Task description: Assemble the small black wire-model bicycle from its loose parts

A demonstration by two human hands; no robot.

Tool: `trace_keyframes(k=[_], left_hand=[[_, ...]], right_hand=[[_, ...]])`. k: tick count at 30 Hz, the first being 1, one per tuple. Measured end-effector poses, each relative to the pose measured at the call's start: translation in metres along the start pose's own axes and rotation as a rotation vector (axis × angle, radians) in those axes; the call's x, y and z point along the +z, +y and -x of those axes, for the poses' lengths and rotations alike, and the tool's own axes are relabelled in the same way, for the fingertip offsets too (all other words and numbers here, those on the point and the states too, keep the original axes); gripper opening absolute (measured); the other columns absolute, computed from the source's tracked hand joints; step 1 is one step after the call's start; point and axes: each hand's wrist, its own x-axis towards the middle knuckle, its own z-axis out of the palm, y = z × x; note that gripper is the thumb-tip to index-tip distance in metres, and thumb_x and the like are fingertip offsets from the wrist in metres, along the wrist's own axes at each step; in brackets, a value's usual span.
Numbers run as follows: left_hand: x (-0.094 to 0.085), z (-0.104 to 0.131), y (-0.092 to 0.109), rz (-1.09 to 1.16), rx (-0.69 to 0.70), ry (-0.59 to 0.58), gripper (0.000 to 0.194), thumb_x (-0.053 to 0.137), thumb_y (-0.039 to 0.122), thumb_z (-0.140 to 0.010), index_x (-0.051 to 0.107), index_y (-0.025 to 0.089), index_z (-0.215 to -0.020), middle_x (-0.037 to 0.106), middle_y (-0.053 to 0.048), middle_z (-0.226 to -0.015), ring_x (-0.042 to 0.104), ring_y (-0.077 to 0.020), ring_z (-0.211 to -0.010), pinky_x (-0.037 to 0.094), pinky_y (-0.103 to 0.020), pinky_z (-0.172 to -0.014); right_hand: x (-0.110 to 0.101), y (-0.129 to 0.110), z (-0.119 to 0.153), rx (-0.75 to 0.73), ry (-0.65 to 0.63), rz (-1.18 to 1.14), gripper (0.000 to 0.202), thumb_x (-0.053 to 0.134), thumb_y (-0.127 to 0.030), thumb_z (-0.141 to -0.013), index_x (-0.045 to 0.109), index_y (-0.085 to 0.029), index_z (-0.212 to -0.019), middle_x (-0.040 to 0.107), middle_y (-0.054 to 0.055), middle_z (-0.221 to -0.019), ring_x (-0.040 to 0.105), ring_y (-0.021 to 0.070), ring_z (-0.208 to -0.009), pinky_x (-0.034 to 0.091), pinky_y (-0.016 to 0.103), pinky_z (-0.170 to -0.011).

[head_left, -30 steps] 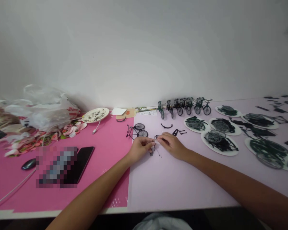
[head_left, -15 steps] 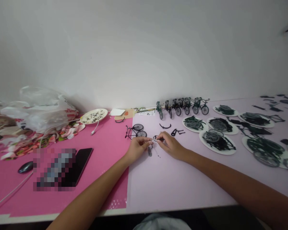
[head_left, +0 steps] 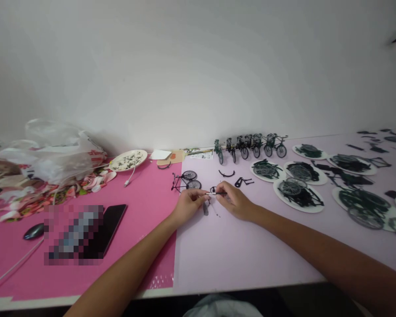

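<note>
My right hand [head_left: 235, 200] is closed in a pinch around a small screwdriver [head_left: 211, 193], with its thin bright shaft pointing left and its dark end under my fingers. My left hand [head_left: 190, 204] is closed too, its thumb and fingertips meeting the tip of that shaft; whatever tiny piece is between them is hidden. Just below my fingertips lie a small dark part [head_left: 205, 208] and some tiny bits [head_left: 218, 215]. Behind my left hand a partly built miniature bicycle [head_left: 187, 181] lies on its side, two wheels showing. A black curved mudguard [head_left: 226, 173] and a black chain-cover part [head_left: 239, 182] rest behind my right hand.
Several miniature bicycles [head_left: 251, 145] stand in a row by the wall. White plates [head_left: 312, 209] of bicycle parts spread to the right. On the pink left side are a plate of small pieces [head_left: 128, 160], a cable [head_left: 128, 178], a phone [head_left: 114, 224], a mouse [head_left: 34, 231] and plastic bags [head_left: 59, 149].
My right fingers have shifted slightly along the screwdriver, so more of its shaft and dark end show. My left hand stays nearly in place. The view has moved a touch.
</note>
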Motion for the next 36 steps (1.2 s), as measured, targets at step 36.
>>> trace_keyframes(k=[36], left_hand=[[0.008,0.003,0.008,0.019,-0.019,0.117,0.042,0.079,0.049,-0.083,0.080,0.010,-0.099,0.077,-0.012,-0.087,0.061,-0.0117,-0.052,0.050,-0.026,-0.055]], right_hand=[[0.001,0.009,-0.006,-0.071,0.103,0.028,0.028,0.041,-0.036,-0.111,0.064,-0.023,-0.101,0.068,0.006,-0.094,0.062,0.0220,-0.090,0.049,0.036,-0.083]])
